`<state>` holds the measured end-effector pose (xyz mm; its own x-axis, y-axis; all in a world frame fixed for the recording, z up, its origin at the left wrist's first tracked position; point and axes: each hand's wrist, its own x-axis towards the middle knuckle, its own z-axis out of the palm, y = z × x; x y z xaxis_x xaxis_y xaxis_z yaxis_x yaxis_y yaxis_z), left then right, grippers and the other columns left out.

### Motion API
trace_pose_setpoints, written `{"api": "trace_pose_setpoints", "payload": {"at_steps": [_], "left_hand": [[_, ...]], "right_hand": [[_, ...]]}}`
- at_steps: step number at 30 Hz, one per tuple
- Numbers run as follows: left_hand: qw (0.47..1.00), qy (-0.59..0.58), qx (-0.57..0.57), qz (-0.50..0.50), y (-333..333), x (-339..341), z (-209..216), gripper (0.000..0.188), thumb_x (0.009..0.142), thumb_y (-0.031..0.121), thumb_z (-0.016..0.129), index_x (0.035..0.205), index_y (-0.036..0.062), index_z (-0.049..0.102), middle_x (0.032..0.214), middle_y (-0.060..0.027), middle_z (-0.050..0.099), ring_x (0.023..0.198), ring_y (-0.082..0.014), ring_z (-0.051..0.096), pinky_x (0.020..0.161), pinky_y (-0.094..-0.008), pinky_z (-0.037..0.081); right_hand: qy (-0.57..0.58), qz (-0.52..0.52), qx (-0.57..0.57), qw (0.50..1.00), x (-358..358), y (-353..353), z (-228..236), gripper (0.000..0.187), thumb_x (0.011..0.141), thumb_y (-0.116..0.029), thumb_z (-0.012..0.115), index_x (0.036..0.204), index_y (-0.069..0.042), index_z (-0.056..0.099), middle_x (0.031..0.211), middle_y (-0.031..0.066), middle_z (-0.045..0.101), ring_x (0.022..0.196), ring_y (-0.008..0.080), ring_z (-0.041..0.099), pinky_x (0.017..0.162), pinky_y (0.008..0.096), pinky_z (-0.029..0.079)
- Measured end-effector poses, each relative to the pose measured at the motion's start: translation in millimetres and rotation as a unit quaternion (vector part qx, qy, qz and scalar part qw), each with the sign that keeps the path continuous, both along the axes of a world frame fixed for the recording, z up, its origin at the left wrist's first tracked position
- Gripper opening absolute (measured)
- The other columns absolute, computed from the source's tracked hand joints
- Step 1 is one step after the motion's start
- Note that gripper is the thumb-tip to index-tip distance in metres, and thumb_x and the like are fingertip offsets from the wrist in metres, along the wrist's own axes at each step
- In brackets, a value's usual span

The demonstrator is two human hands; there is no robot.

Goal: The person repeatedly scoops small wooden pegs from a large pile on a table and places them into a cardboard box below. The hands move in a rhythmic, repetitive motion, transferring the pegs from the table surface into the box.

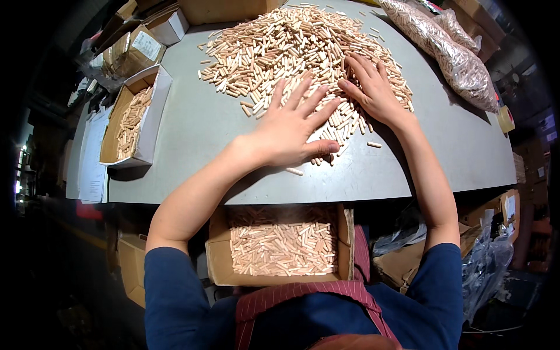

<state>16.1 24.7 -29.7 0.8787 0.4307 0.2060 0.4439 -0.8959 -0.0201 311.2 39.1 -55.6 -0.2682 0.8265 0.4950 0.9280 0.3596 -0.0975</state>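
Observation:
A wide heap of short wooden dowels (280, 35) covers the far middle of the grey table (192, 146). My left hand (294, 125) lies over the near edge of the heap, palm down, its fingers spread and its thumb pointing right over a few loose dowels. On the heap's right side rests my right hand (373, 87), fingers stretched forward, thumb toward the left hand. Neither hand grips a dowel that I can see; what lies under the palms is hidden. Below the table's front edge, close to my body, a cardboard box (345, 245) holds many more dowels.
At the left stands a long white box (158, 111) part filled with dowels, beside papers (93, 157). A clear plastic bag of dowels (452, 55) lies at the far right, near a roll of tape (506, 119). Cartons (140, 49) crowd the far left corner.

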Motion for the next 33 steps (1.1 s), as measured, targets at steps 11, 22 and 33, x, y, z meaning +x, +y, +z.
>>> {"api": "trace_pose_setpoints", "payload": {"at_steps": [11, 22, 33], "left_hand": [[0.998, 0.027, -0.047, -0.031, -25, -31, 4, 0.087, 0.106, 0.071, 0.04, 0.172, 0.0173, 0.026, 0.179, -0.0122, 0.022, 0.165, -0.0393, 0.015, 0.13, -0.066, 0.005], [0.837, -0.409, -0.304, 0.2, -35, -121, 14, 0.035, 0.107, 0.016, 0.059, 0.138, 0.0051, 0.07, 0.139, -0.0128, 0.068, 0.127, -0.0269, 0.063, 0.106, -0.0338, 0.05], [0.894, -0.335, -0.164, 0.247, -70, -121, 5, 0.024, 0.097, 0.002, 0.066, 0.118, 0.0051, 0.078, 0.106, -0.0086, 0.073, 0.094, -0.0183, 0.069, 0.079, -0.0296, 0.054]], "right_hand": [[0.001, -0.017, -0.01, 1.0, -8, -3, 0, 0.069, 0.109, -0.052, 0.055, 0.157, -0.003, 0.047, 0.163, 0.0202, 0.045, 0.154, 0.0346, 0.04, 0.13, 0.056, 0.016], [-0.007, -0.012, -0.009, 1.0, -7, -5, 2, 0.076, 0.104, -0.058, 0.06, 0.153, 0.0, 0.05, 0.161, 0.0249, 0.046, 0.152, 0.0399, 0.041, 0.13, 0.0575, 0.019], [-0.001, -0.023, -0.028, 0.999, -10, -10, 6, 0.076, 0.104, -0.055, 0.062, 0.155, 0.0, 0.049, 0.164, 0.0237, 0.043, 0.154, 0.0405, 0.037, 0.131, 0.0578, 0.016]]}}
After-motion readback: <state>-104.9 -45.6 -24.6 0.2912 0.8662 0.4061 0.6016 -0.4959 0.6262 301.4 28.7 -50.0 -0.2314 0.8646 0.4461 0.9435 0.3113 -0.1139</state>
